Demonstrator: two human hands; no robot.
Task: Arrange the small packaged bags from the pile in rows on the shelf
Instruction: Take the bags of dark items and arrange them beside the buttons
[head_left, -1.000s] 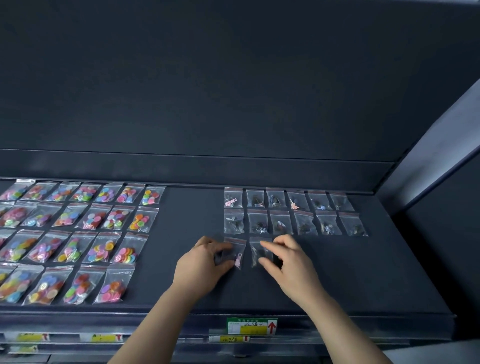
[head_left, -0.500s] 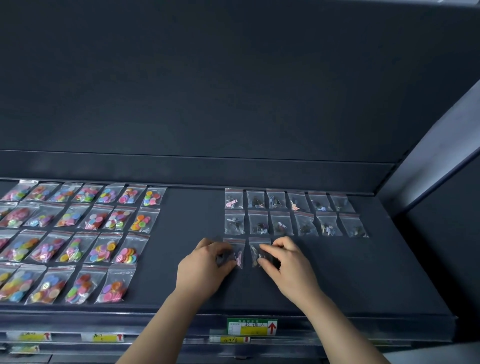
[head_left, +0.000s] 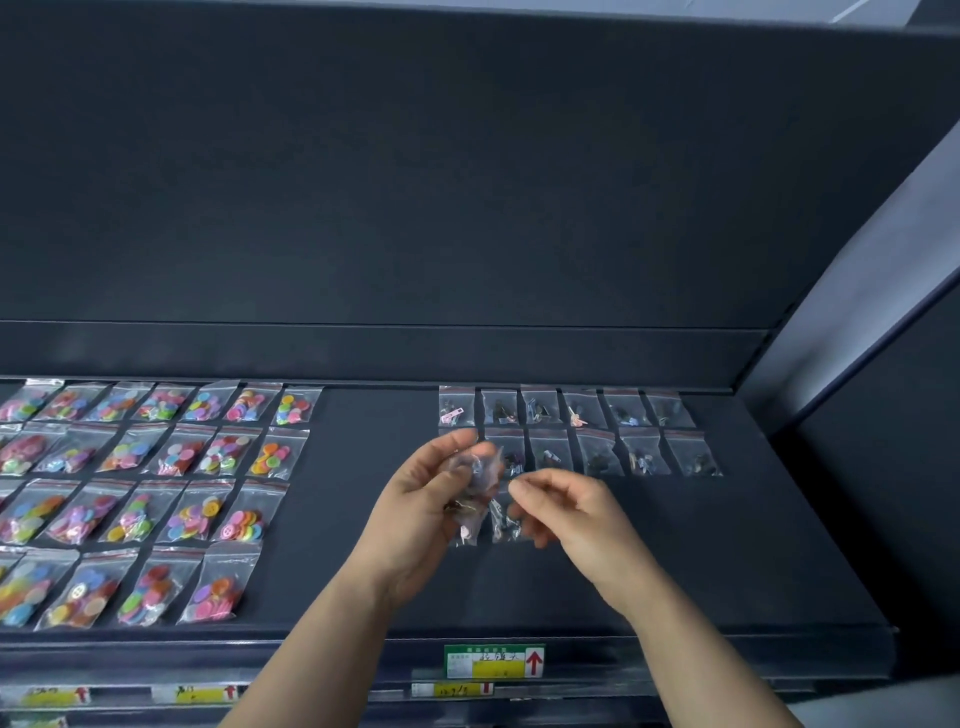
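As far as the head view shows, rows done: two full rows of six small bags (head_left: 597, 457) with dark contents lie at the back right of the shelf (head_left: 727, 561), edge beside edge.
Row begun: two further bags (head_left: 464, 535) lie below the left end, partly hidden by the hands.
Left to lay: the clump of bags (head_left: 480, 467) held above them; by my judgement most of the third row is outstanding. The count is unreadable.
Left hand (head_left: 415, 514): raised, fingers curled round the clump.
Right hand (head_left: 582, 519): fingers curled, thumb and forefinger close beside the clump; too blurred to tell whether they pinch a bag.
Neighbouring stock: button bags (head_left: 171, 467), four rows, far left, well apart.
Surface: dark matt shelf; green-and-yellow tag (head_left: 493, 661) on the front edge.
Room: dark back panel (head_left: 467, 182), slanted upright (head_left: 857, 291) at right, dim light.
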